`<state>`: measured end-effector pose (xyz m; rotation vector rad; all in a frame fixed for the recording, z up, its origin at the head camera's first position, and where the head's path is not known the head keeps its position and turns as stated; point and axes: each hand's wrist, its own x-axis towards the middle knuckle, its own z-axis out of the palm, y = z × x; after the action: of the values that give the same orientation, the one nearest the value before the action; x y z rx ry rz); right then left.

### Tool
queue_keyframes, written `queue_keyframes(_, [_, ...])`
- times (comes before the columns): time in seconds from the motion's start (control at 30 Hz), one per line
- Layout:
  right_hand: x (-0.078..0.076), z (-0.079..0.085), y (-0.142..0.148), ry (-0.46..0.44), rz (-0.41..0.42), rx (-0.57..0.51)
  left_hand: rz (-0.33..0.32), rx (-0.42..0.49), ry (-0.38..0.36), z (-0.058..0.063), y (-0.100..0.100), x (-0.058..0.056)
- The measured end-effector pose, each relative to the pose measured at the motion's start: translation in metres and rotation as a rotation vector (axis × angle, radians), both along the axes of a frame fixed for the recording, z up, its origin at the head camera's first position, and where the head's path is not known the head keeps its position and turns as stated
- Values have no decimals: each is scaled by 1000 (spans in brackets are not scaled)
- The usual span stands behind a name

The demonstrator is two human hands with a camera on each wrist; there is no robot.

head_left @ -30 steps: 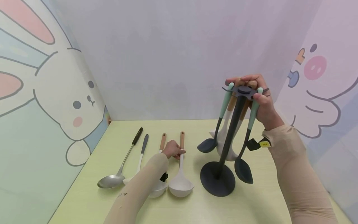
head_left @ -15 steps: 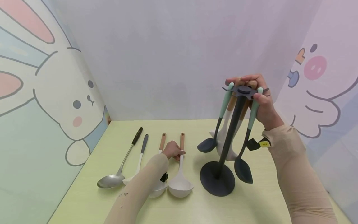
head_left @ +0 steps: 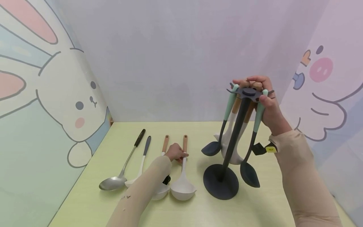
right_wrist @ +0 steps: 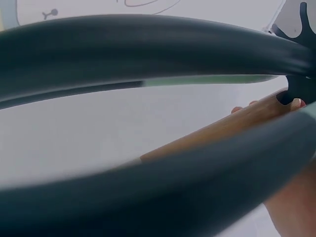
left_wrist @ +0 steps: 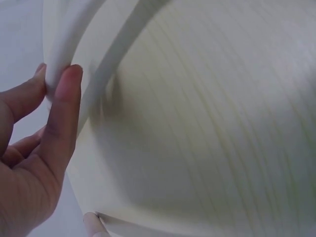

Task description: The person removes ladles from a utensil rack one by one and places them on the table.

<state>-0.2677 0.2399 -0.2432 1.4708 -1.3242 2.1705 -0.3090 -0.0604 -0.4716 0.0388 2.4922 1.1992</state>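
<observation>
Slightly nearer us than a second ago, the handle (head_left: 185,143) of our ladle (head_left: 183,186) points at the back table edge (head_left: 198,123) — our left hand (head_left: 175,152) pinches its shaft (left_wrist: 60,52). A gap parts it from the rack (head_left: 234,135), whose top our right hand (head_left: 272,110) grips, four others (head_left: 250,176) hanging there.

My sleeves (head_left: 297,176) are beige, my rack (head_left: 234,138) is black, and its ladles (head_left: 211,148) are dark grey with mint-green handles (head_left: 230,104) or white with wood-brown ones. I see wood-brown again on the white ladle (head_left: 182,189), and black on the silver spoon (head_left: 112,183). The table (head_left: 215,217) is pale yellow-green, faintly streaked; the rabbit print (head_left: 62,91) is white, pink-eared, grey-outlined.
</observation>
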Motion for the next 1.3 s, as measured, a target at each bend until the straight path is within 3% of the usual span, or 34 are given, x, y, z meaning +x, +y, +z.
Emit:
queue_keyframes(0.2, [13, 2, 4, -49, -118, -38, -7, -10, 1, 4, 2, 3])
queue_keyframes(0.43, [40, 10, 2, -109, -422, -27, -14, -11, -3, 5, 3, 5])
queue_keyframes(0.7, [58, 16, -15, -130, -743, 179, -11, 7, -1, 2, 2, 1])
queue_keyframes(0.77, [58, 15, -17, -146, -788, 209, -18, 5, 5, 0, 2, 0])
queue_keyframes(0.97, [54, 12, -19, -127, -809, 203, -32, -1, 25, -6, 2, -1])
queue_keyframes(1.2, [49, 9, -18, -41, -807, 180, -9, 38, 80, -3, 2, 1])
queue_keyframes(1.3, [47, 9, -17, -12, -805, 175, -13, 9, 128, -2, 2, 3])
